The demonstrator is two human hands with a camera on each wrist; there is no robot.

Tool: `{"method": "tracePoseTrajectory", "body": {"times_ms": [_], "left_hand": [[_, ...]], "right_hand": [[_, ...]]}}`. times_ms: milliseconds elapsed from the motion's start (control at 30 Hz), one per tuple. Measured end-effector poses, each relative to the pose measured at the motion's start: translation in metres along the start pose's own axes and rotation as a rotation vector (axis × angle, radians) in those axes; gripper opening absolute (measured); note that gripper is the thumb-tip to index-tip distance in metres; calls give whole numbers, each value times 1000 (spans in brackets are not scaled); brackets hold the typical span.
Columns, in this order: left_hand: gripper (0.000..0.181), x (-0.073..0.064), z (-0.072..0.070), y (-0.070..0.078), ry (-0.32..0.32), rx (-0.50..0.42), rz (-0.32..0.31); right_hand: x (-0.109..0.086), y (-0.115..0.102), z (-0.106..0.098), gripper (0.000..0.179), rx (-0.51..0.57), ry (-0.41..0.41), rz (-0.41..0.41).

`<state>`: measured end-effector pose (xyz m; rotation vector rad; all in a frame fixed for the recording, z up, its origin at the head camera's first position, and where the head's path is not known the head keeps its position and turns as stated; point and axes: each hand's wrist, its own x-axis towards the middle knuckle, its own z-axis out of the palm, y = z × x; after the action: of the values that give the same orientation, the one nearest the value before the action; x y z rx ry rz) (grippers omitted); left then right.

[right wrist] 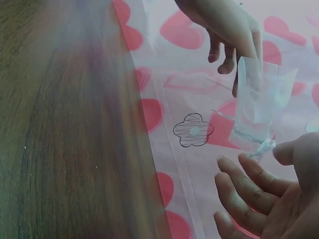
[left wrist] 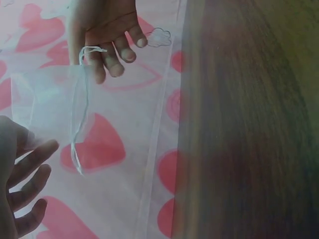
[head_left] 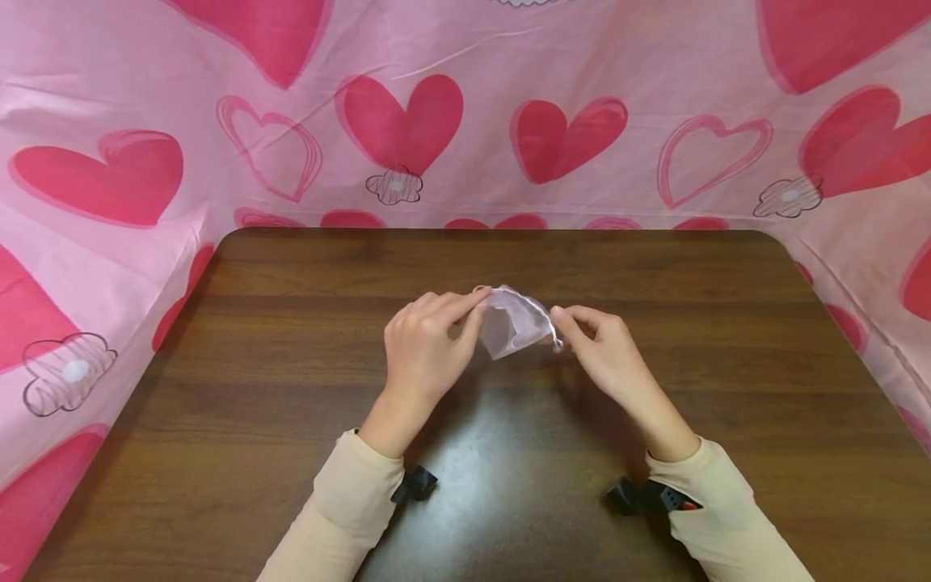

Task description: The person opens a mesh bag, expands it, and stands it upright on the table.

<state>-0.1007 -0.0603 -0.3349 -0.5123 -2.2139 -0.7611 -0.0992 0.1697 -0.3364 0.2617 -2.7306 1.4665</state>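
A small sheer white drawstring pouch [head_left: 515,323] is stretched between both hands above the wooden table. My left hand [head_left: 429,335] pinches its left side between thumb and index finger, the other fingers loosely bent. At the right end, by the white drawstring [head_left: 556,338], my right hand [head_left: 600,339] holds the pouch with thumb and index finger. In the left wrist view the drawstring [left wrist: 79,119] runs along the pouch's gathered edge, with a loop by the right fingers. In the right wrist view the cord's knotted end [right wrist: 265,147] lies beside the right thumb.
The brown wooden table [head_left: 218,420] spreads beneath both hands. A pink cloth [head_left: 480,48] with red hearts hangs behind it and along its sides. Black wrist-worn devices [head_left: 420,483] show at both cuffs.
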Motion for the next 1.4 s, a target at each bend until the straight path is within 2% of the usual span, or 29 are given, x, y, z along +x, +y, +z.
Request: {"method": "tracePoseTrajectory", "body": {"times_ms": [267,400,500,600,733,833,1000,1233,1400], "left_hand": [[18,-1,2,0,-21,13,5],[19,-2,3,-1,-72,23,0],[22,-3,3,-3,-164,43,-14],[28,-3,2,-5,-303,70,-44],[38,-3,2,-8,-482,101,-90],[38,-3,3,-11,-545,101,-115],[32,-4,5,-15,-526,92,-148],[26,-4,7,-17,-448,86,-179],[27,-4,7,-18,-431,52,-219]], "right_hand": [[-1,-1,1,25,10,53,1],[-1,-1,2,22,44,106,-9],[-1,-1,2,20,85,143,-22],[0,0,1,19,106,177,-50],[1,3,1,14,78,218,-96],[2,6,2,9,28,225,-148],[3,10,4,7,-94,213,-255],[2,10,4,8,-190,205,-306],[2,13,7,9,-319,177,-440]]}}
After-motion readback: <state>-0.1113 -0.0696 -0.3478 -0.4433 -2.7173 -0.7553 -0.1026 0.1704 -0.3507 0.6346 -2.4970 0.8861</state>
